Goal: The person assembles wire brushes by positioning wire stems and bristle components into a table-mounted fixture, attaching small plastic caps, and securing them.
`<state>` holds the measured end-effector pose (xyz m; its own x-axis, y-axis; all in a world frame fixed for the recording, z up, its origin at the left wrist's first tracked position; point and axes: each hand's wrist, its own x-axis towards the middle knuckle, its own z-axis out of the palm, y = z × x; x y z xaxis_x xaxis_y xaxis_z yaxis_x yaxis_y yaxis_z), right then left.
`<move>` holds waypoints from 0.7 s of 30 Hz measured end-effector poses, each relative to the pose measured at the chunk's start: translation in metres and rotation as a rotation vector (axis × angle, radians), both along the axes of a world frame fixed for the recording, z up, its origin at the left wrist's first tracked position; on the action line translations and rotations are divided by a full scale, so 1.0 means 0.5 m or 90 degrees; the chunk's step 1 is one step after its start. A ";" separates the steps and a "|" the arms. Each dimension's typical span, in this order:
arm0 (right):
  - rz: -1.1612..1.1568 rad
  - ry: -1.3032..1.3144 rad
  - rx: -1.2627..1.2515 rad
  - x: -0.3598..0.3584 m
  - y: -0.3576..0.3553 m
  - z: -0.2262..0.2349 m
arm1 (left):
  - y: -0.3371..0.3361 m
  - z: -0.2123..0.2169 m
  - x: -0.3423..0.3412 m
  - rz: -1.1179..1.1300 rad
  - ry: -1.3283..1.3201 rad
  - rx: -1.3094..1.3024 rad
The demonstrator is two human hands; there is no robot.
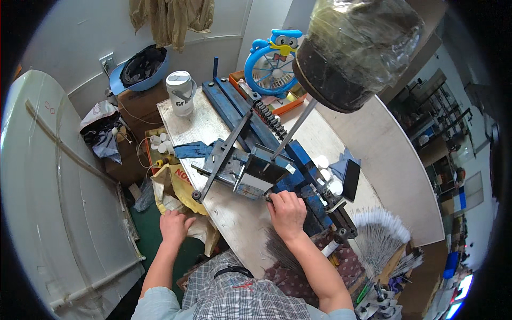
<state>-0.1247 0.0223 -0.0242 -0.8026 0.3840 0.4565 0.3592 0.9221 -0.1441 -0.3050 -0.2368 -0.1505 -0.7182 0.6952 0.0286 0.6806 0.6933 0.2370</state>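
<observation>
My right hand (288, 214) is at the front edge of a bench-mounted machine (261, 165) with blue rails and a long metal lever (229, 152). Its fingers are bent and pressed together at the machine's small metal block; whatever they pinch is too small to make out. My left hand (175, 226) hangs off the table's left side, over a yellow and white sack (186, 194). The thumb stands apart from its fingers, and nothing shows in that hand. To the right of my right forearm, a bundle of thin metal wires with white ends (376, 234) fans out.
On the white table (232, 213) stand a white jug (182, 93), a blue duck-shaped fan (273, 64) in an orange tray and a dark phone (350, 180). A plastic-wrapped lamp-like head (352, 53) hangs overhead. Boxes and a blue cap (140, 69) lie at the left.
</observation>
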 end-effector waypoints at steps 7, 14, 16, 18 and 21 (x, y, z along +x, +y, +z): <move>-0.005 -0.030 -0.044 0.004 0.007 0.007 | 0.041 0.062 0.027 0.040 -0.045 0.296; 0.042 0.067 -0.082 -0.007 -0.008 0.031 | 0.100 0.094 0.085 0.129 -0.299 0.551; 0.032 0.061 -0.069 -0.008 -0.008 0.019 | 0.118 0.104 0.095 0.139 -0.347 0.652; 0.021 0.056 -0.055 -0.008 -0.005 0.008 | 0.142 0.126 0.098 0.152 -0.360 0.664; 0.031 0.073 -0.024 -0.011 -0.007 -0.005 | 0.175 0.138 0.071 0.190 -0.328 0.723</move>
